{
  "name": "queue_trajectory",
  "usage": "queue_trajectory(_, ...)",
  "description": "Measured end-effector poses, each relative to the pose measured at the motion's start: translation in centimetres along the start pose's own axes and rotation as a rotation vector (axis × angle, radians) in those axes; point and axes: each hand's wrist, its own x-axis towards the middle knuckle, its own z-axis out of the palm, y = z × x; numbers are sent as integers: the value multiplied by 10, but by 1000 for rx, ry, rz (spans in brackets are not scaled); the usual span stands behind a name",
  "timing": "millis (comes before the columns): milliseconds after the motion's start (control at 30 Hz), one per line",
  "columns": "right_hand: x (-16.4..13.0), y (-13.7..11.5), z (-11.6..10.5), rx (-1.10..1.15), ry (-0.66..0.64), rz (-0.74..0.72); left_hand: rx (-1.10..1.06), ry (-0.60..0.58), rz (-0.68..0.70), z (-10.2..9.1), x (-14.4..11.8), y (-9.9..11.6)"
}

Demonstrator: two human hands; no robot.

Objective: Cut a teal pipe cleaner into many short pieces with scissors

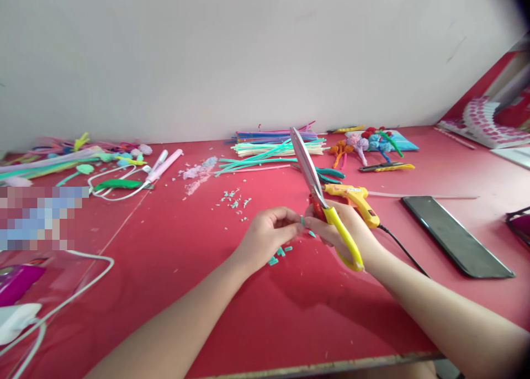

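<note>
1. I have the left hand [267, 236] over the middle of the red table [256, 329], thumb and forefinger pinched together on a tiny teal chenille-stem snippet [302, 221].
2. I see the right hand [345, 219] carrying the yellow-handled scissors [318, 191], its fingertips meeting at the snippet too; the blades point up toward the table's back edge.
3. Loose teal cuttings [278, 254] lie under the left hand, toward the front edge; a wrist brushing them could scatter them.
4. My main worry is a nick, since the blades stand free so close to working fingers.
5. The snippet is so small that a slack pinch could lose it among the cuttings.
6. Toward the right edge, the yellow glue gun [360, 203] lies just beyond the right wrist; I cannot tell if it is hot, but a careless swing could burn skin or snag its cord [403, 250].
</note>
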Motion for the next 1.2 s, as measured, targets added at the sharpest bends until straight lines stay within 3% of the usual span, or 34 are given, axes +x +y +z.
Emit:
queue_trajectory(333, -1, 7, 3, -17, -17, -35, 27, 206, 131, -13, 8, 0)
queue_trajectory(633, 2, 5, -4, 34, 64, 2, 72, 238, 130, -10, 5, 0)
queue_trajectory(800, 1, 7, -3, -253, 99, -60, 11, 277, 208, -10, 5, 1)
queue_trajectory(967, 2, 13, -1, -605, 164, -139, -247, 393, 298, -16, 6, 5)
queue_trajectory(1200, 6, 21, 2, -834, 164, -182, -371, 403, 330, -22, 6, 10)
